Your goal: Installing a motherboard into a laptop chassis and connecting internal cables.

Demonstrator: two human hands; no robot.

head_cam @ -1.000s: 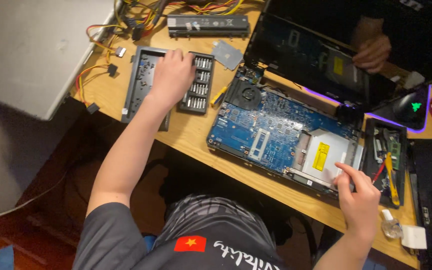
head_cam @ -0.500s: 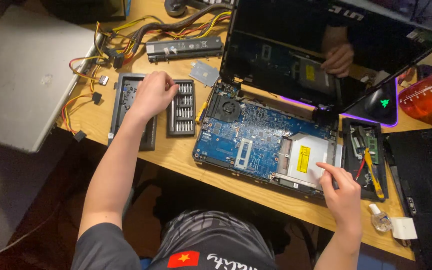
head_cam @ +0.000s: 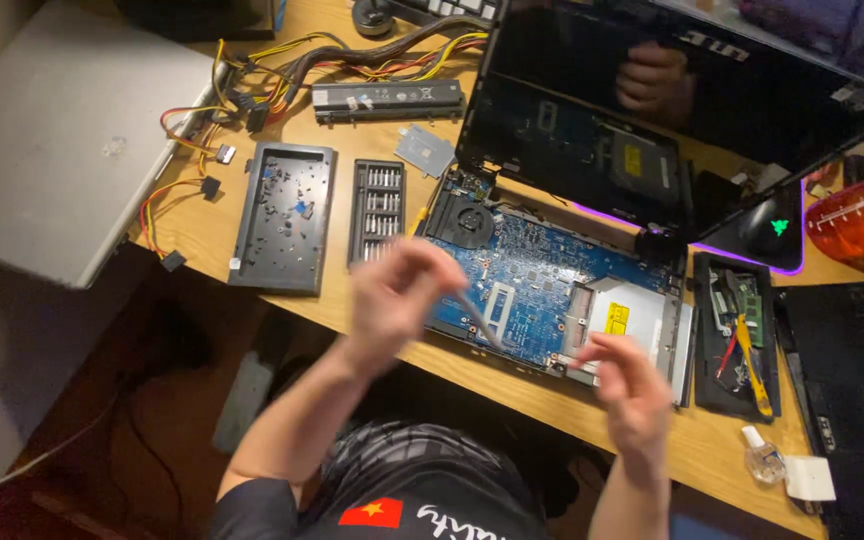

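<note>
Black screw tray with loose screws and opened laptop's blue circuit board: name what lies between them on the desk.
In the head view, a black rack of screwdriver bits stands between the black screw tray and the blue circuit board; bare wooden desk shows around it.

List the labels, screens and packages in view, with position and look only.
Screen: dark, unlit, tilted up behind the open laptop, reflecting a hand.
Yellow label: small rectangle on the silver drive, near the right hand.
White labels: small patches on the long black battery at the desk's far edge.

left hand (head_cam: 397, 300): motion-blurred | right hand (head_cam: 632, 385): blurred | grips: unclear
</note>
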